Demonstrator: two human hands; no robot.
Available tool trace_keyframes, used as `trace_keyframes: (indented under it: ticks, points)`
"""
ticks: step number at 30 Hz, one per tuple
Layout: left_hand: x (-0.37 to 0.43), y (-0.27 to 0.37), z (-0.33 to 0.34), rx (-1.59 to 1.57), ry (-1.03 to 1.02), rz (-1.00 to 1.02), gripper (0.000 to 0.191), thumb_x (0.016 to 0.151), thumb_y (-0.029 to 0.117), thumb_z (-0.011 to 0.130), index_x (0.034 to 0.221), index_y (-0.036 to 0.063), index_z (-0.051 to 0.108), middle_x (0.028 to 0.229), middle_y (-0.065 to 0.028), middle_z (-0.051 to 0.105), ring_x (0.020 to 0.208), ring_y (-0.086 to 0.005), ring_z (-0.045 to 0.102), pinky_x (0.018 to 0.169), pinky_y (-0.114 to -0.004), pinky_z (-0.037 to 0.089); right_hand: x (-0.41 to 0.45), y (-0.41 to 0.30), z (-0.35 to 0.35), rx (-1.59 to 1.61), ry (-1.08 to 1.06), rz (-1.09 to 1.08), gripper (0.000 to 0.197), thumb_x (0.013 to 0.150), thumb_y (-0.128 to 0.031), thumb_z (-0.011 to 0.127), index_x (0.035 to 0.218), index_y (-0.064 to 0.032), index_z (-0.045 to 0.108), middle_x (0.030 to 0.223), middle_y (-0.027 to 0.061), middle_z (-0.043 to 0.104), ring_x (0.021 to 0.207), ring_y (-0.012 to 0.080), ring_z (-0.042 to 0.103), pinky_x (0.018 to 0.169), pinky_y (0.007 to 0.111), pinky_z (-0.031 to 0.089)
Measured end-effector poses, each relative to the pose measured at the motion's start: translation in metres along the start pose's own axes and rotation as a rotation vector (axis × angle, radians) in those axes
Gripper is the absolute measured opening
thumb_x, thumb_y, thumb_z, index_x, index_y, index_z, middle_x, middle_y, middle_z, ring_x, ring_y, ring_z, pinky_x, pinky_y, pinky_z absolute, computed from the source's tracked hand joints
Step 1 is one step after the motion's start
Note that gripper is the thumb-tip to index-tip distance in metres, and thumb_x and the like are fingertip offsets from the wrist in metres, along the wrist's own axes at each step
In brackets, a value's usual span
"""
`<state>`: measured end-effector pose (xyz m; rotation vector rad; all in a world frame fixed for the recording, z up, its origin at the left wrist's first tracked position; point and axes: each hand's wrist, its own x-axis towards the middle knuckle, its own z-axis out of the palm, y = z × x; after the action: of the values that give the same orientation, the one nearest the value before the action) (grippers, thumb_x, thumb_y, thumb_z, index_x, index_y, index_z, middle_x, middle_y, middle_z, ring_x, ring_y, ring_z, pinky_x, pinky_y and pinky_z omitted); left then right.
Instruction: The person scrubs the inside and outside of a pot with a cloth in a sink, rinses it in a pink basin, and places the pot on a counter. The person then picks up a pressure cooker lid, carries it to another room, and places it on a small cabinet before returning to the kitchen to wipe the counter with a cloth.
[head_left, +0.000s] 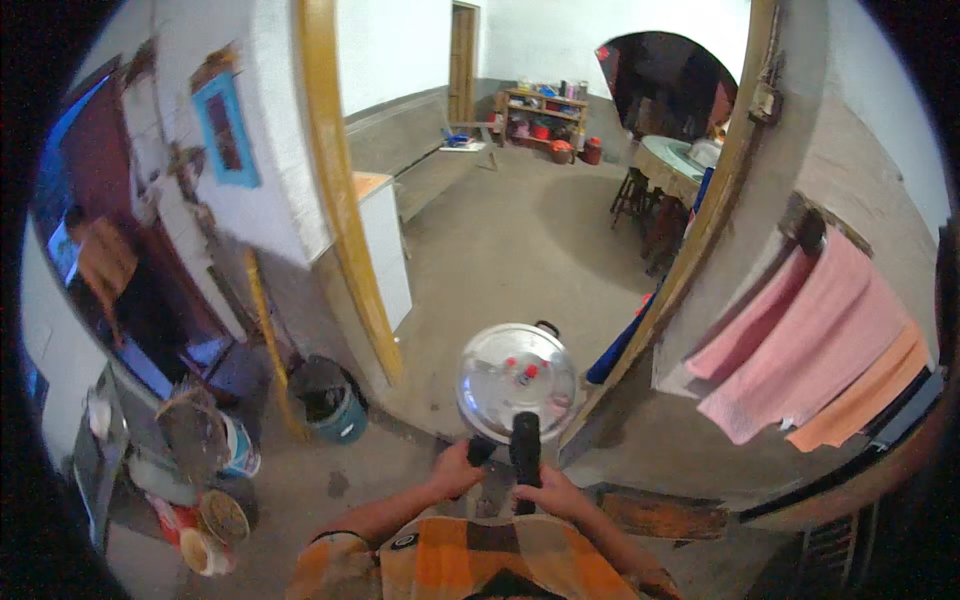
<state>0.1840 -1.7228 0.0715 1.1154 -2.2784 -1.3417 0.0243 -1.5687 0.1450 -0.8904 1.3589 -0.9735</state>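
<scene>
A shiny metal pressure cooker (516, 384), its lid on and bearing small red parts, is held out in front of me at a doorway. My left hand (456, 471) is closed around a short black handle at the cooker's near left. The long black handle (526, 454) points towards me, and my right hand (553, 493) grips it near its end. A small black handle (548, 328) sticks out on the cooker's far side. What lies inside the cooker is hidden by the lid.
Yellow door posts (351, 225) flank the doorway. Beyond stand a wooden bench (427, 169), a low shelf (544, 112) and a round table (664, 159) with stools. Buckets (341, 416) are at left; pink towels (825, 337) hang at right.
</scene>
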Motion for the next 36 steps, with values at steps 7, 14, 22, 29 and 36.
trace_keyframes:
  ticks: [7, 14, 22, 29, 36]
  points:
    - [0.185, 0.001, -0.080, 0.081, 0.103, -0.032, 0.050, 0.066, 0.020, 0.070, 0.106, -0.0022, 0.053, 0.097, -0.0225, 0.062, 0.095, -0.0367, 0.059, 0.080, -0.042, 0.046, 0.199, -0.057, -0.087, 0.000, -0.120, -0.175, 0.045, 0.080, -0.019, 0.064, 0.114, 0.0000, 0.041, 0.087, 0.0061, 0.056, 0.071, 0.0148, 0.058, 0.063, 0.032, 0.049]
    - [0.388, 0.026, -0.170, -0.090, 0.109, 0.079, 0.045, 0.062, 0.011, 0.072, 0.101, -0.0028, 0.054, 0.087, -0.0165, 0.062, 0.080, -0.0246, 0.061, 0.071, -0.035, 0.046, 0.361, -0.188, -0.170, -0.069, -0.042, -0.190, 0.043, 0.081, -0.016, 0.060, 0.113, 0.0012, 0.037, 0.080, 0.0070, 0.058, 0.068, 0.0125, 0.059, 0.060, 0.029, 0.049]
    - [0.506, 0.104, -0.225, -0.099, -0.006, 0.095, 0.048, 0.062, 0.010, 0.070, 0.104, -0.0066, 0.053, 0.089, -0.0174, 0.062, 0.083, -0.0255, 0.061, 0.076, -0.034, 0.047, 0.415, -0.284, -0.231, 0.056, -0.013, -0.122, 0.042, 0.084, -0.020, 0.060, 0.112, 0.0012, 0.036, 0.081, 0.0081, 0.060, 0.074, 0.0132, 0.060, 0.065, 0.027, 0.048]
    - [0.641, 0.121, -0.235, -0.080, 0.063, 0.269, 0.048, 0.063, 0.012, 0.067, 0.106, -0.0026, 0.052, 0.094, -0.0213, 0.062, 0.088, -0.0344, 0.061, 0.078, -0.041, 0.048, 0.496, -0.343, -0.302, 0.109, 0.158, -0.020, 0.042, 0.080, -0.016, 0.064, 0.109, 0.0022, 0.039, 0.079, 0.0073, 0.057, 0.068, 0.0135, 0.058, 0.059, 0.029, 0.049]
    - [0.798, 0.173, -0.245, -0.077, 0.110, 0.148, 0.039, 0.063, 0.016, 0.065, 0.096, -0.0006, 0.053, 0.079, -0.0205, 0.060, 0.075, -0.0355, 0.060, 0.066, -0.041, 0.047, 0.606, -0.407, -0.416, 0.084, 0.230, -0.096, 0.029, 0.079, -0.006, 0.056, 0.101, 0.0022, 0.038, 0.071, 0.0086, 0.057, 0.060, 0.0162, 0.059, 0.056, 0.028, 0.049]
